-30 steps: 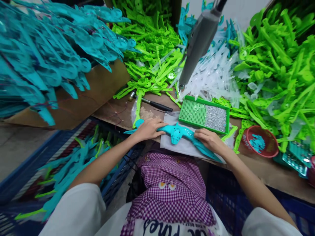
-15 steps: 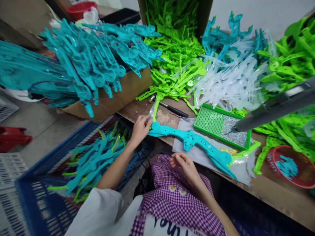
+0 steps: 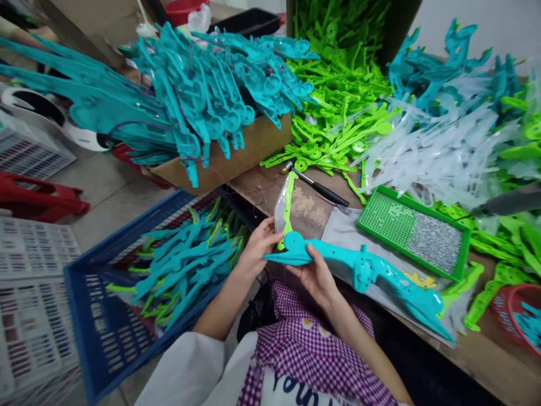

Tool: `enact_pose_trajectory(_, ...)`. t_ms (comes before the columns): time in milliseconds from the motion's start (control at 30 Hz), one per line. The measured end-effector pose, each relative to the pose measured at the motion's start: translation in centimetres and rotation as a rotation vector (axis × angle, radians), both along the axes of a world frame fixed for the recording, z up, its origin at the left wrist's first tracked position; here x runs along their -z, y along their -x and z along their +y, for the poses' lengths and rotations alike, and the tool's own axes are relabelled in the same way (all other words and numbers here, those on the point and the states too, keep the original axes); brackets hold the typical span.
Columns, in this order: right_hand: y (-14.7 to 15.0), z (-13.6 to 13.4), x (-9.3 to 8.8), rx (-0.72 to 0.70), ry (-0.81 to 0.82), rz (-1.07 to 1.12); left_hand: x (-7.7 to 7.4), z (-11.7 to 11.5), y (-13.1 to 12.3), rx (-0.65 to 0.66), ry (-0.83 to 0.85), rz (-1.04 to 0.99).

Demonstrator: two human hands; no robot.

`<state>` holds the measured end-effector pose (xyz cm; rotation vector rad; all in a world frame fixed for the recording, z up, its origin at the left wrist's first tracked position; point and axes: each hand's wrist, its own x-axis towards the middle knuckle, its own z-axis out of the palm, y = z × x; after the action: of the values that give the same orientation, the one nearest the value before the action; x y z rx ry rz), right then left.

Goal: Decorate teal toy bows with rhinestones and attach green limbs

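A long teal plastic part (image 3: 338, 252) lies along the table's front edge, over a grey cloth (image 3: 340, 223). My right hand (image 3: 315, 279) is closed around its left half, thumb on top and fingers underneath. At its left end, my left hand (image 3: 260, 245) pinches the base of a green plastic arm with a clear blade (image 3: 284, 206), which points away from me beside the teal part's round end. Another green arm (image 3: 462, 287) sticks out at the teal part's right end. My left fingertips are partly hidden behind the parts.
A green tray (image 3: 391, 217) of small metal pieces stands behind the cloth, with a powered driver's tip (image 3: 486, 210) over its right side. A hammer (image 3: 321, 190) lies farther left. A blue crate (image 3: 97, 321) holds teal parts. Heaped green arms (image 3: 338, 124) and clear pieces (image 3: 439, 149) line the back.
My right hand has risen from above my lap and taken hold of the teal part. My left hand stays at the left end. The whole view has swung left.
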<state>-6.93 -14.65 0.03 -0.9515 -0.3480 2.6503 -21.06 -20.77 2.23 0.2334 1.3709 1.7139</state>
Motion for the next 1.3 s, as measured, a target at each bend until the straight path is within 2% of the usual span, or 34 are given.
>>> enact_pose_trajectory(100,-0.2,-0.7,-0.2,0.021,-0.028,-0.035,-0.6,-0.6,-0.8,-0.021,-0.087,-0.169)
enact_pose_trajectory(267,-0.9,-1.1,-0.6,0.066,-0.114,-0.123,-0.9,-0.7,-1.7,-0.19,-0.124,-0.261)
enact_pose_trajectory(333,-1.2,-0.9,-0.5,-0.027,-0.158,-0.122,-0.9,-0.6,-2.0,-0.23,-0.097,-0.268)
enact_pose_trajectory(433,-1.6,-0.6,-0.1,-0.169,-0.162,-0.085,-0.9,-0.5,-2.1,-0.218,-0.065,-0.262)
enact_pose_trajectory(600,-1.5,-0.9,0.9,-0.042,-0.168,-0.104,-1.0,-0.3,-2.4,-0.252,-0.065,-0.277)
enact_pose_trajectory(733,-1.6,-0.9,1.1,-0.001,-0.167,-0.12,-0.7,0.1,-2.7,-0.265,-0.023,-0.275)
enact_pose_trajectory(933,-2.0,0.2,0.5,-0.215,-0.114,-0.063,0.0,0.4,-2.8,-0.304,0.006,-0.258)
enact_pose_trajectory(1100,-1.8,-0.3,0.8,-0.061,-0.132,-0.105,-0.1,0.3,-3.1,-0.338,0.022,-0.218)
enact_pose_trajectory(1300,-1.1,-0.3,1.0,-0.062,-0.148,-0.098,-0.1,0.6,-3.2,-0.329,0.005,-0.226)
